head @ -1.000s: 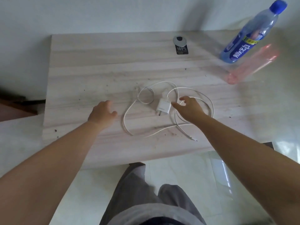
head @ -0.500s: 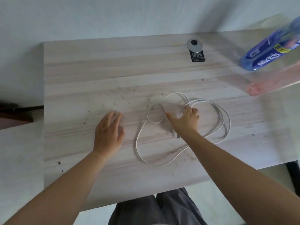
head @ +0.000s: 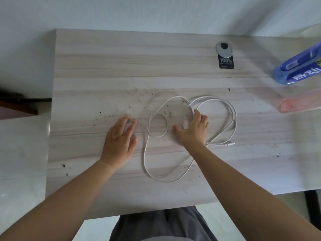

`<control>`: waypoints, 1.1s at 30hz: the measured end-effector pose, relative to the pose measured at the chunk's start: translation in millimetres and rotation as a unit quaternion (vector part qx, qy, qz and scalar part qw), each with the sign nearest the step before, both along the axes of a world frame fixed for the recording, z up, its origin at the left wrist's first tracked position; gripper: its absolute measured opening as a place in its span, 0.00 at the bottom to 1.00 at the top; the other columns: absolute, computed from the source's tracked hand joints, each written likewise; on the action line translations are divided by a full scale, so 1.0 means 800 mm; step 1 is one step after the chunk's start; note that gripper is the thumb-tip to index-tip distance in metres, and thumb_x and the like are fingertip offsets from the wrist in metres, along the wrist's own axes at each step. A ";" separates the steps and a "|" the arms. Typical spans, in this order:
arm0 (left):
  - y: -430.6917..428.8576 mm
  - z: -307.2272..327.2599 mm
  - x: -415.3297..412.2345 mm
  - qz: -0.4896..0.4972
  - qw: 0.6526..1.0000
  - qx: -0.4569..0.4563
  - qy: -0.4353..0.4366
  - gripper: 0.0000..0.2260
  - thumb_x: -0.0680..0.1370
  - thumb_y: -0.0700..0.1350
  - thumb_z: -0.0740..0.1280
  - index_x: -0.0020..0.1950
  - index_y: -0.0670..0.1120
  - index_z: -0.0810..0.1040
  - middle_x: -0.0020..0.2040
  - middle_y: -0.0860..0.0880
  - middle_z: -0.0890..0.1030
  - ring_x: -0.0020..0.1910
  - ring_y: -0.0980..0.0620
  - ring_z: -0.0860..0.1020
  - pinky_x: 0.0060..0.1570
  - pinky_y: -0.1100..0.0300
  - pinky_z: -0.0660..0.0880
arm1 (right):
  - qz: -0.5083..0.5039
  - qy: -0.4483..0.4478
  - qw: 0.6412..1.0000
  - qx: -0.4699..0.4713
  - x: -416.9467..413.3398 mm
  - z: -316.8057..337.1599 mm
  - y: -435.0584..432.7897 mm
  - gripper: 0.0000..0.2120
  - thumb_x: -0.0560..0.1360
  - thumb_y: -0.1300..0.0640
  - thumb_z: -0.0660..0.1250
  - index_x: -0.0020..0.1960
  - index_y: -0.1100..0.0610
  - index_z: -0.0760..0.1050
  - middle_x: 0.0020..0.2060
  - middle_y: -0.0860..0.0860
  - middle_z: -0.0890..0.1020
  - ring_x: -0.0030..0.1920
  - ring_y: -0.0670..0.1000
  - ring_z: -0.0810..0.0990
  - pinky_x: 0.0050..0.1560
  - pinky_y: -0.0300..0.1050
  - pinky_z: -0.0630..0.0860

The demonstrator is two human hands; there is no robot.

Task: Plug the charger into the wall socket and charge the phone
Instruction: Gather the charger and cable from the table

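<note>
Looking down at a pale wooden table (head: 104, 75) with both bare hands on it. The left hand (head: 119, 141) lies flat, palm down, fingers spread, holding nothing, just left of the white cable (head: 145, 160). The right hand (head: 192, 129) sits over the middle of the cable loops with its fingers curled down. A bit of white shows under the palm, probably the charger (head: 185, 125), but it's mostly covered, so I can't tell if the hand really grips it or only rests on it.

The cable sprawls in loose loops around that hand: a small ring at its 9 o'clock, big loops out at 2 and 3 o'clock, a long bend at 6 o'clock. Its small plug end (head: 229, 144) lies on the wood at about 4 o'clock from the hand.

A round grey cap (head: 224, 48) with a black sticker (head: 225, 62) sits at the table's 1 o'clock. A blue bottle (head: 298, 68) at 2 o'clock is cut off by the frame and blurred. Below it is a pinkish smear (head: 295, 106) I can't identify.
</note>
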State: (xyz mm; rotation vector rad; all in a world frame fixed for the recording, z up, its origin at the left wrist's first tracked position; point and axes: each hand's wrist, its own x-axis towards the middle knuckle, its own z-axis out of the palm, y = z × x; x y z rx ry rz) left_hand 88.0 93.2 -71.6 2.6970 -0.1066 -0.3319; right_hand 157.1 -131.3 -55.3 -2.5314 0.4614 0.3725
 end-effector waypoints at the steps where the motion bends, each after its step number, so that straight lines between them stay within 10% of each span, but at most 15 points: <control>1: 0.001 0.000 0.000 -0.001 1.000 0.000 0.001 0.23 0.75 0.49 0.57 0.69 0.42 0.69 0.70 0.35 0.69 0.69 0.36 0.68 0.62 0.41 0.68 | -0.003 0.001 1.000 -0.003 -0.004 0.000 -0.003 0.42 0.65 0.46 0.71 0.71 0.57 0.54 0.65 0.56 0.63 0.65 0.58 0.62 0.65 0.53 0.62; 10: -0.002 0.000 -0.002 0.010 1.000 0.019 0.008 0.24 0.76 0.51 0.55 0.70 0.44 0.68 0.73 0.37 0.66 0.72 0.38 0.64 0.65 0.42 0.65 | -0.004 0.033 0.994 -0.100 -0.021 -0.001 0.028 0.54 0.59 0.29 0.67 0.71 0.60 0.52 0.66 0.56 0.61 0.65 0.57 0.61 0.60 0.56 0.65; 18: -0.004 0.002 -0.001 0.006 1.000 0.028 0.011 0.25 0.76 0.51 0.53 0.70 0.43 0.68 0.73 0.36 0.65 0.72 0.37 0.64 0.66 0.42 0.64 | 0.039 -0.025 0.999 -0.010 -0.035 0.000 0.012 0.32 0.68 0.49 0.69 0.66 0.61 0.63 0.60 0.58 0.69 0.60 0.58 0.67 0.61 0.51 0.65; 33: -0.006 -0.017 -0.006 0.013 0.998 0.051 -0.028 0.23 0.76 0.49 0.55 0.70 0.44 0.67 0.73 0.38 0.66 0.72 0.41 0.64 0.65 0.47 0.63 | 0.109 -0.001 0.994 -0.028 -0.044 -0.007 -0.019 0.10 0.66 0.53 0.67 0.41 0.59 0.75 0.46 0.55 0.75 0.49 0.57 0.72 0.43 0.42 0.63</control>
